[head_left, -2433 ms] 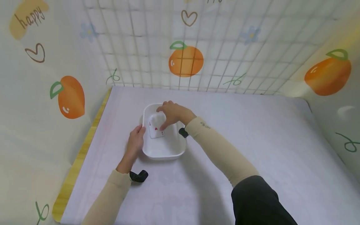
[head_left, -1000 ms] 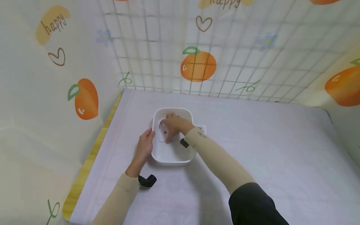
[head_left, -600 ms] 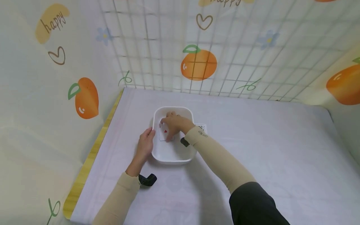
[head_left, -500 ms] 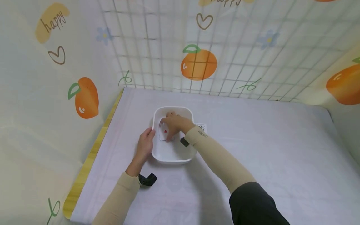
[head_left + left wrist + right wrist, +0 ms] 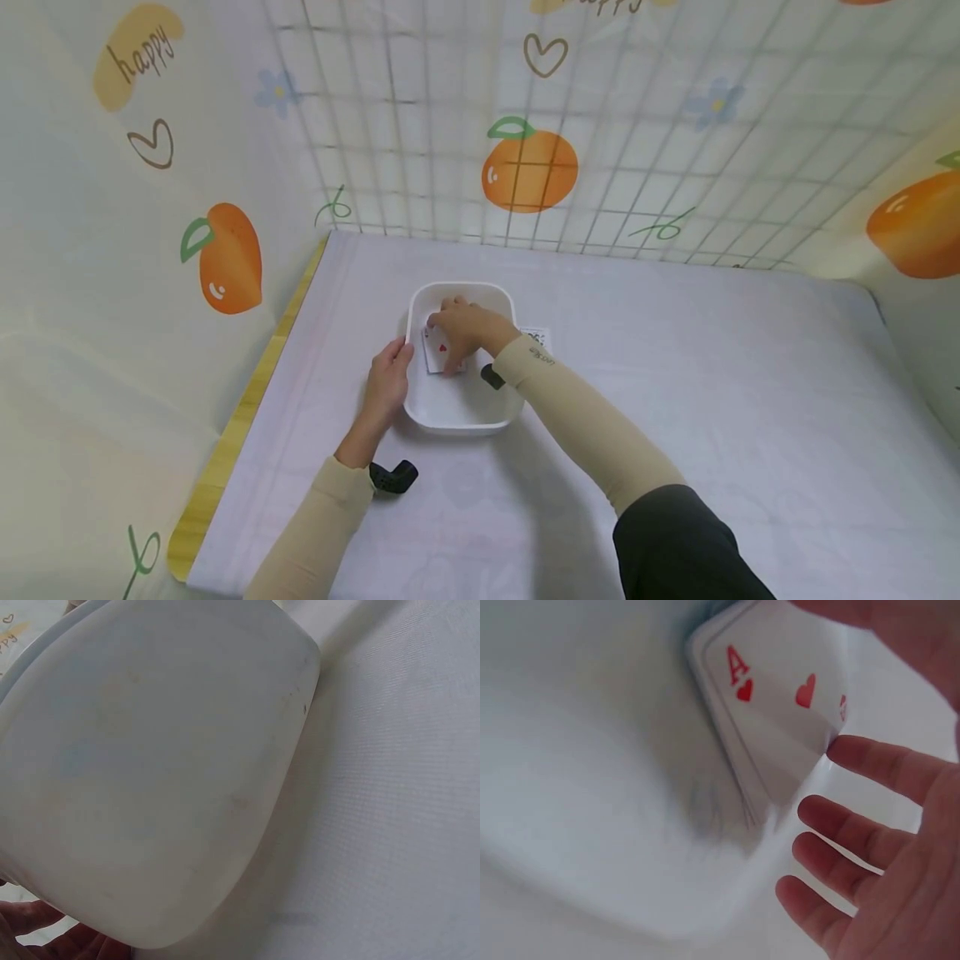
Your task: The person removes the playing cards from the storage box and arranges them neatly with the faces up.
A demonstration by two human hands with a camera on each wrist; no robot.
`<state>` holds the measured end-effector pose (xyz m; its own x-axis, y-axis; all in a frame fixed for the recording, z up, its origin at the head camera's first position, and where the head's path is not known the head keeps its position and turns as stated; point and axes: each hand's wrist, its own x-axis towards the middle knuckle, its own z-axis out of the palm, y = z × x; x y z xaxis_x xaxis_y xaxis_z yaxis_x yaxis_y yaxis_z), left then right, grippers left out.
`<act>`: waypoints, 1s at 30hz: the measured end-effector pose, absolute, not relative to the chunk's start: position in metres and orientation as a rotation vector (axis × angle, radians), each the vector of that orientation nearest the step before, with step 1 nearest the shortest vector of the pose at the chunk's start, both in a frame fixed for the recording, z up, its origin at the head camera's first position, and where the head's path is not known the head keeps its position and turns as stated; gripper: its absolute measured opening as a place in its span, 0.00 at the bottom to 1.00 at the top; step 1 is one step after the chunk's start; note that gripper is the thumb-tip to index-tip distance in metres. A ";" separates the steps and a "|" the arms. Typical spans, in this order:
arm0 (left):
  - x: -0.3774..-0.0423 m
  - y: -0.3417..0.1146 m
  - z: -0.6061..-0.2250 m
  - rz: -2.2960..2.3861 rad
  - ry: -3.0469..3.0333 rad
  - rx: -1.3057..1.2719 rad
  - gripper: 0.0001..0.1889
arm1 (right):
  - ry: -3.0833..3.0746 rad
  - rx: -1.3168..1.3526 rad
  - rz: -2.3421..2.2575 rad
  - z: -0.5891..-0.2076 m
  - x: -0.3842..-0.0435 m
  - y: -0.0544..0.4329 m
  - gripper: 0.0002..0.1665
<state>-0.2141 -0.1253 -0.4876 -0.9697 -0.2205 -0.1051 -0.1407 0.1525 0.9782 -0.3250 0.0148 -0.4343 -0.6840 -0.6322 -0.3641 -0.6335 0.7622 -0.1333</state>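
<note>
A white plastic basin stands on the covered table. My left hand grips its left side, thumb at the rim; the left wrist view shows fingers against the basin's outer wall. Inside the basin, my right hand pinches a small stack of playing cards by its edges. On top of the stack lies the ace of hearts, as the right wrist view shows. Thumb and index finger are at the card edges, while the other fingers extend apart.
Just right of the basin lies a black-and-white patterned card, partly hidden by the right sleeve. A wire grid behind printed cloth rises at the back. The table's yellow edge runs along the left.
The right hand has moved lower into the basin, from spread over the ace to pinching the stack's edges. The head view has shifted, and the patterned card beside the basin has come into sight.
</note>
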 end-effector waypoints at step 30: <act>-0.214 -0.126 -0.486 -1.990 -2.367 0.373 0.25 | 2.516 -0.880 -0.072 -0.430 -0.322 0.017 0.53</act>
<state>-0.2140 -0.1264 -0.4865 -0.9709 -0.1991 -0.1328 -0.1650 0.1551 0.9740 -0.3225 0.0172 -0.4303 -0.6832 -0.6008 -0.4150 -0.5762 0.7927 -0.1991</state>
